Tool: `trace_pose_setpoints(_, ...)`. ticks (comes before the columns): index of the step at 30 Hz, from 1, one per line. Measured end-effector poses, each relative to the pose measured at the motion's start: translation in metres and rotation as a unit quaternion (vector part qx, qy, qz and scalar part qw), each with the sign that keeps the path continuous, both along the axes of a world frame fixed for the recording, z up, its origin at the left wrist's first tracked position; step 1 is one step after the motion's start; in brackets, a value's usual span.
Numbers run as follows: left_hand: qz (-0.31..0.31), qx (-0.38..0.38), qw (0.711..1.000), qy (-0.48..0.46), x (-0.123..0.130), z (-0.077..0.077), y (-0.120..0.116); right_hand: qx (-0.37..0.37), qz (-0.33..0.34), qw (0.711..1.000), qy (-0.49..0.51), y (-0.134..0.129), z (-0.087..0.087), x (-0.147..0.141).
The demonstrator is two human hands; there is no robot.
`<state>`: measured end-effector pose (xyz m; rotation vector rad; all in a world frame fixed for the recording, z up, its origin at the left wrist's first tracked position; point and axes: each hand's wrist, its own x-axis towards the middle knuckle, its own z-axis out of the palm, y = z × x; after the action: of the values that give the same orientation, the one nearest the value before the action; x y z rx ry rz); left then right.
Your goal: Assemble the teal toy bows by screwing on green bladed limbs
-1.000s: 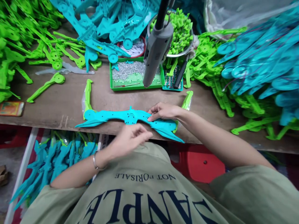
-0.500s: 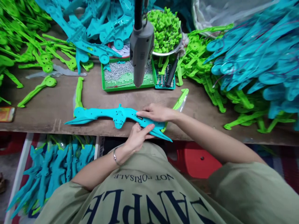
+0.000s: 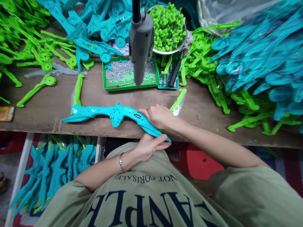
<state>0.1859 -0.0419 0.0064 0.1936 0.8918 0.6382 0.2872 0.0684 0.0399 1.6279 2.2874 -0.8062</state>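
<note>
A long blue plastic bow-shaped piece (image 3: pixel 100 111) lies along the table's front edge, with a green arm (image 3: pixel 77 90) at its left end and another green arm (image 3: pixel 179 99) by its right end. My left hand (image 3: pixel 149 145) holds the piece's right tip from below, thumb along it, and wears a metal bangle on the wrist. My right hand (image 3: pixel 159 116) wraps over the right part of the same piece from above. A small dark slot shows on the piece beside my right fingertips.
A grey hanging electric screwdriver (image 3: pixel 141 50) is above a green tray (image 3: pixel 130 89) of screws. Behind are a bowl (image 3: pixel 169 52) of green parts and a black-handled tool (image 3: pixel 175 72). Blue pieces (image 3: pixel 258 53) pile up right; green arms (image 3: pixel 28 47) lie left.
The blue piece has shifted slightly left and tilted at its right end. My left hand has slid right toward the tip, and my right hand has closed further round the piece.
</note>
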Motion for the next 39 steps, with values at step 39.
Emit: trace_pose_setpoints(39,0.117,0.078,0.986,0.086,-0.006,-0.006,0.014,-0.026,0.027,0.999,-0.030,0.008,0.001,-0.002)
